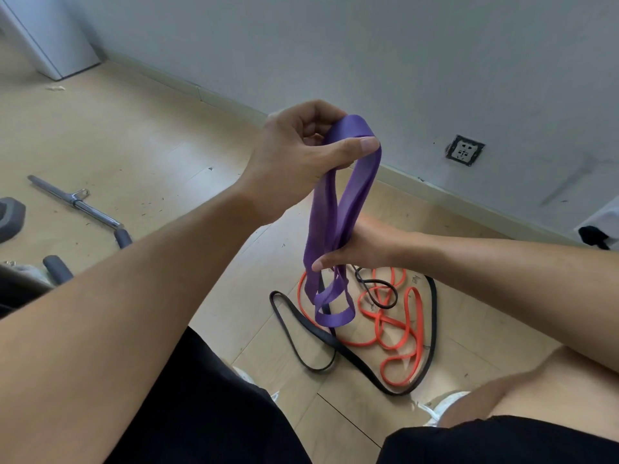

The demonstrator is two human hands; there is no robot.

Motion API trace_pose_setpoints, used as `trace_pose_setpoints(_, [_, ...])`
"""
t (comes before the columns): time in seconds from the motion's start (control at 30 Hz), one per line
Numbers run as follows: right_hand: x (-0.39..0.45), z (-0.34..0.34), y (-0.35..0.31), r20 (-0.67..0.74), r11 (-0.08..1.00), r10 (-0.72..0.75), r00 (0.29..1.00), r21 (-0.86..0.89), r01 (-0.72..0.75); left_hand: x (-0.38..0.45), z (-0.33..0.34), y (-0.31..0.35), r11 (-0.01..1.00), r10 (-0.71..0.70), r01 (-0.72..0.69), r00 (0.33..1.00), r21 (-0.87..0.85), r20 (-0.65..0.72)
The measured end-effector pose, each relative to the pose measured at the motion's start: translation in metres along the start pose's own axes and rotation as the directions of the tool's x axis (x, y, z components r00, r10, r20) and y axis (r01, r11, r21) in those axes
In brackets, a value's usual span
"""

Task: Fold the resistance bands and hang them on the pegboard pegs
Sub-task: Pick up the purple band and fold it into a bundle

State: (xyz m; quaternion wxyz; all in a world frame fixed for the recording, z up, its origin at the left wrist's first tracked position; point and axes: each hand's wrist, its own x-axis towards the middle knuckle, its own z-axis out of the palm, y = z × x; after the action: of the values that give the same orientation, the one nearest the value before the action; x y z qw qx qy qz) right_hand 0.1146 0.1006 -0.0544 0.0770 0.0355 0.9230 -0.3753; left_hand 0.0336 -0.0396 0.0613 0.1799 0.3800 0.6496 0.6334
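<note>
A wide purple resistance band [355, 192] hangs folded in the air between both hands. My left hand [294, 155] holds its top loop, thumb pressed across the band. Lower down, my right hand [358, 249] grips the gathered strands, and the band's bottom loops dangle below it. On the wooden floor underneath lie an orange band [398, 326] in tangled coils and a long black band [432, 329] looping around it. A thinner black band [382, 293] lies among the orange coils. No pegboard is in view.
A metal bar with grey grips [77, 204] lies on the floor at the left beside a dark weight [10, 216]. A grey wall with a socket [465, 150] runs along the back. My knees and white shoes [438, 406] fill the bottom.
</note>
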Motion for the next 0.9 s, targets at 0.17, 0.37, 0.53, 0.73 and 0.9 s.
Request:
trace_pose_setpoints(0.17, [-0.0014, -0.0023, 0.0018, -0.006, 1.0, 0.003, 1.0, 0.027, -0.003, 0.0005, -0.0024, 0.001, 0.998, 0.011, -0.01, 1.0, 0.061, -0.023])
trace_pose_setpoints(0.37, [-0.0045, -0.0066, 0.0007, 0.024, 0.998, 0.054, 0.998, -0.018, -0.054, 0.0008, -0.004, 0.0015, 0.995, 0.016, -0.012, 0.999, 0.097, -0.035])
trace_pose_setpoints(0.53, [-0.0052, -0.0064, -0.0022, 0.064, 0.996, 0.08, 0.995, -0.042, -0.078, 0.0006, -0.0046, 0.0011, 0.995, 0.002, 0.002, 0.999, 0.097, -0.043])
trace_pose_setpoints(0.73, [-0.0035, -0.0046, -0.0026, 0.087, 0.995, 0.087, 0.992, -0.045, -0.084, -0.0004, -0.0044, 0.0022, 0.994, -0.006, 0.01, 0.999, 0.108, -0.042])
trace_pose_setpoints(0.9, [-0.002, -0.0039, 0.0006, 0.079, 0.997, 0.073, 0.994, -0.036, -0.07, 0.0004, -0.0023, 0.0017, 0.996, -0.021, 0.025, 0.998, 0.085, -0.055])
